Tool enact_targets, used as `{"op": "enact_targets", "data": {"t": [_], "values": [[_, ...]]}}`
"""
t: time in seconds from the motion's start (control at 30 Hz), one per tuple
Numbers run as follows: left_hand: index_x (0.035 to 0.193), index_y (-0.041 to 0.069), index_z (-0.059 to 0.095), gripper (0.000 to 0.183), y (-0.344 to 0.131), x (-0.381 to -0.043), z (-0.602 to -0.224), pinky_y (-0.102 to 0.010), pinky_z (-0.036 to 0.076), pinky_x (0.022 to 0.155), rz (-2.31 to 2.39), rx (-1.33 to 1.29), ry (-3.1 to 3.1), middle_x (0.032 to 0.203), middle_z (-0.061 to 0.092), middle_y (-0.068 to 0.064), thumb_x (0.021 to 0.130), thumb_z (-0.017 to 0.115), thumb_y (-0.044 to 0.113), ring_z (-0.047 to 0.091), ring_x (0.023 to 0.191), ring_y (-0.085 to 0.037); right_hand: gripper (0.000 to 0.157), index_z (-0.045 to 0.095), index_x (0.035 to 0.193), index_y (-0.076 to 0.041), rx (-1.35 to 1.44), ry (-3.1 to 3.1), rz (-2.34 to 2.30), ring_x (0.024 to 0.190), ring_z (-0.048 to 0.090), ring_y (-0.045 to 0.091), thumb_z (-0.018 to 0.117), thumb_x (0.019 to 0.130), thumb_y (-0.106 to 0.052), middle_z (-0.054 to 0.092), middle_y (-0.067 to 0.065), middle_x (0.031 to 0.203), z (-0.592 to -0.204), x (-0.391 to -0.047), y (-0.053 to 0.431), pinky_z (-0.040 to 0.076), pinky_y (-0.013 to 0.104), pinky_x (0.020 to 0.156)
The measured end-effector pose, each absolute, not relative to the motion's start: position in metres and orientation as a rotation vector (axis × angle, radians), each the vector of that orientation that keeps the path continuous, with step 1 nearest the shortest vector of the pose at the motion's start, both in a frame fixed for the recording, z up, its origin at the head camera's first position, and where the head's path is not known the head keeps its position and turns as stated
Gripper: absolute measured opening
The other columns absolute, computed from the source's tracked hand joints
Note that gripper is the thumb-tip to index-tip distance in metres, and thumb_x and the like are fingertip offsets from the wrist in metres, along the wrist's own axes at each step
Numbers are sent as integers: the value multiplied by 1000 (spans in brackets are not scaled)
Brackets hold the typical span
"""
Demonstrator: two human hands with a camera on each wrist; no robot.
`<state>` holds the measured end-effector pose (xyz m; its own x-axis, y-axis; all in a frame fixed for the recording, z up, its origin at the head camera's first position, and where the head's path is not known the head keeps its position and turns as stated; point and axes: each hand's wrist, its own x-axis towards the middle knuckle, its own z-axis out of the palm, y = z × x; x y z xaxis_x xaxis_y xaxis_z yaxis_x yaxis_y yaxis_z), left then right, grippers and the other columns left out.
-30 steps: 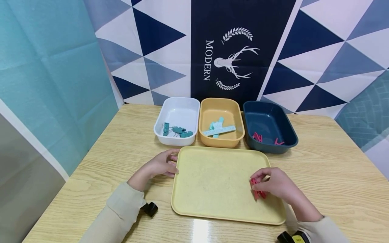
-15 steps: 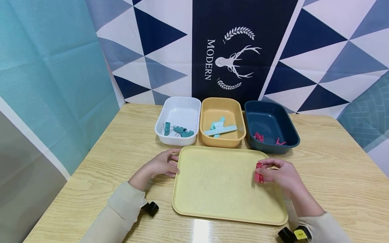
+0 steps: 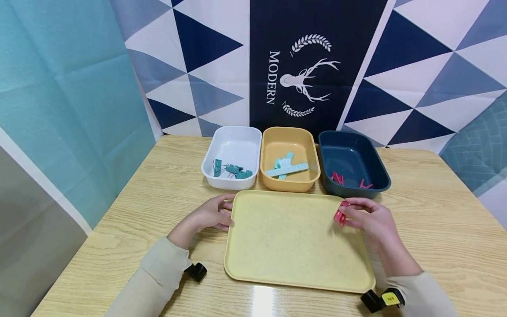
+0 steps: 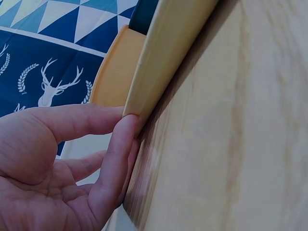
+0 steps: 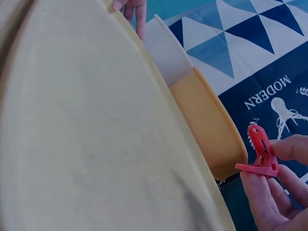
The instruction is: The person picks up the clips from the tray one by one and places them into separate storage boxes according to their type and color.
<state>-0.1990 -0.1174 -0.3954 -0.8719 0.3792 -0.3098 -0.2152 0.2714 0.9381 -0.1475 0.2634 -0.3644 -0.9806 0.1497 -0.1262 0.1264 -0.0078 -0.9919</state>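
Observation:
A red clothespin (image 3: 339, 215) with a metal spring is pinched between the thumb and fingers of my right hand (image 3: 370, 218). It hangs over the upper right corner of a yellow tray (image 3: 293, 242), and the right wrist view shows the clothespin (image 5: 263, 154) with its legs spread. At the tray's left edge my left hand (image 3: 211, 215) grips the rim, thumb on the top side and fingers outside and under it. A dark blue bin (image 3: 348, 147) stands just beyond the right hand, with several red clothespins (image 3: 337, 178) inside.
To the left of the blue bin are an orange bin (image 3: 287, 140) holding pale teal strips with ruler markings (image 3: 291, 169) and a white bin (image 3: 233, 143) holding several teal binder clips (image 3: 233, 169). A patterned cloth (image 3: 214, 88) hangs behind the wooden table (image 3: 158, 185).
My right hand has lifted the red clothespin off the tray's right side and carried it away from me towards the blue bin. The left hand has stayed at the tray's rim.

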Motion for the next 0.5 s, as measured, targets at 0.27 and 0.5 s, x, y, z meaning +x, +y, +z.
{"op": "enact_targets", "data": {"t": [0.27, 0.5], "values": [[141, 9, 36, 77, -118, -199, -397, -37, 58, 67, 1644, 133, 2068, 112, 49, -17, 73, 66, -14, 60, 86, -22, 14, 68, 88, -10, -286, -1994, 2301, 67, 66, 16, 72, 78, 0, 65, 1, 79, -358, -152, 263, 58, 34, 61], [141, 9, 37, 77, -117, -198, -396, -37, 58, 67, 1648, 139, 2070, 112, 49, -17, 73, 66, -14, 60, 86, -23, 16, 70, 90, -7, -301, -1888, 2326, 68, 67, 17, 74, 77, 0, 67, 2, 79, -355, -157, 266, 58, 35, 61]]}}
